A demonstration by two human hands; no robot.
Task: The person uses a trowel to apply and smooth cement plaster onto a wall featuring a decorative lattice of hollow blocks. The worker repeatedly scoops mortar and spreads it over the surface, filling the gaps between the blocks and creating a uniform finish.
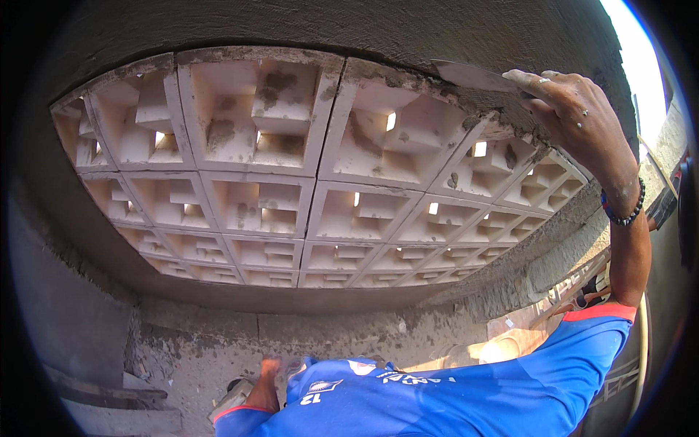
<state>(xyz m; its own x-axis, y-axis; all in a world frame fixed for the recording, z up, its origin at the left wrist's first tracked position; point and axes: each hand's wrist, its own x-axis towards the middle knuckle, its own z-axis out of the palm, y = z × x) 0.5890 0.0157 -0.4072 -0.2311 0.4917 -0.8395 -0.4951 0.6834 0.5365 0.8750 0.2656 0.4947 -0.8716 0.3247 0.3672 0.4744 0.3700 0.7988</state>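
My right hand (575, 109) is raised at the upper right, spattered with wet mortar and closed round the handle of a trowel. The trowel's thin flat blade (472, 75) points left, along the seam between the grey plastered wall (408, 33) and the top edge of the pale ventilation blocks (328, 177). Dark mortar smears mark several of these blocks, mostly in the upper row. My left arm (266, 386) hangs low beside my blue shirt; its fingers cannot be made out.
Rough mortar runs along the block panel's right edge. Below the panel lies a ledge (349, 324), with a dusty, mortar-splashed floor (196, 360) under it. Boards (120, 408) lie at the lower left. At the right are a pale pole (642, 357) and a bright opening.
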